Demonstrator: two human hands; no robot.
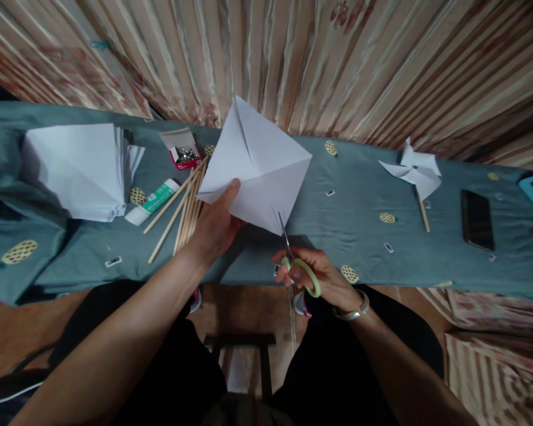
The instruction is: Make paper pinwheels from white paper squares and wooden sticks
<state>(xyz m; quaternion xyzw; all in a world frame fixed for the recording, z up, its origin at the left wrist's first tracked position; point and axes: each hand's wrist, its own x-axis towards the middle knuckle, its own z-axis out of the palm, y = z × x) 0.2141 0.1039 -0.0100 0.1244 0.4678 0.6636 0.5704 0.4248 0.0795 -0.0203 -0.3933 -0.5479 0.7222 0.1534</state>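
My left hand (220, 219) grips a square sheet of white paper (266, 157) by its lower left edge, thumb on top and fingers beneath. Creases cross the sheet, and a slit runs in from its top corner. A pair of scissors (310, 276) with pale green handles is in my right hand (313, 266), fingers through the loops. The blades are at the sheet's bottom corner, spread apart with the paper's edge between them. To the left of the sheet, several wooden sticks (186, 213) lie in a loose bundle, partly behind my left hand.
A stack of white paper (77, 168) lies at the left. Near it are a green-and-white tube (153, 201) and an open red box of small metal pins (186, 155). A paper pinwheel (415, 168) on a stick and a black phone (477, 219) rest at the right. Curtains (266, 59) hang behind.
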